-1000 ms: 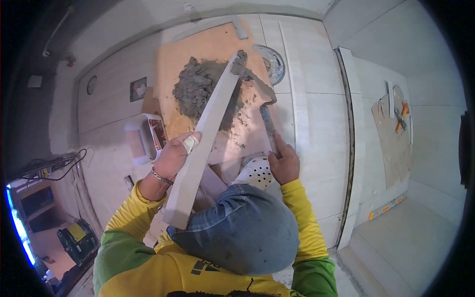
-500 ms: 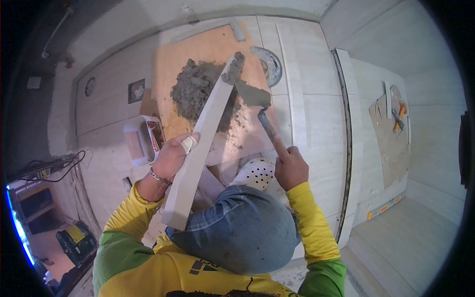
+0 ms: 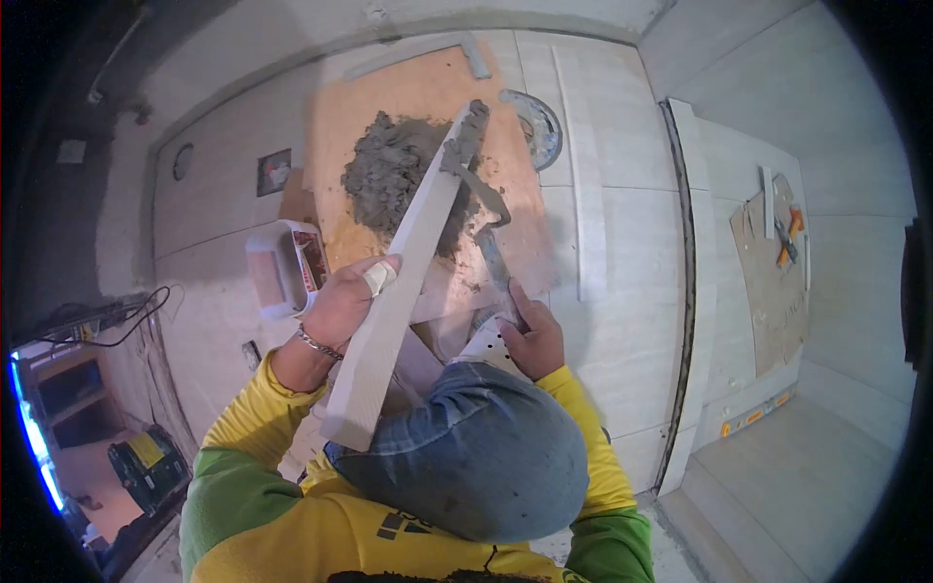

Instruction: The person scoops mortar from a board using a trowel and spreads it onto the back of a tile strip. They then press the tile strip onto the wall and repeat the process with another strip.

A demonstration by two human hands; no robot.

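Observation:
My left hand (image 3: 342,303) grips a long pale tile strip (image 3: 400,272) by its left edge; the strip slants from my knee up over the board. Grey mortar (image 3: 463,146) coats its far end. In my right hand (image 3: 533,338) is the handle of a trowel (image 3: 494,255), its blade tilted edge-on against the strip near the mortar. Beneath the strip's far part, a heap of mortar (image 3: 383,175) lies on an orange-brown board (image 3: 335,105).
A white container (image 3: 274,274) stands left of the board. Right of it are a round mortar-smeared item (image 3: 540,131) and a long strip (image 3: 587,209). Cardboard (image 3: 763,301) with orange-handled tools (image 3: 789,236) lies far right, near a level (image 3: 756,415).
My right hand has moved left and down toward my knee, and the trowel blade has turned from flat to edge-on. More mortar sits along the strip's edge. The strip has shifted slightly.

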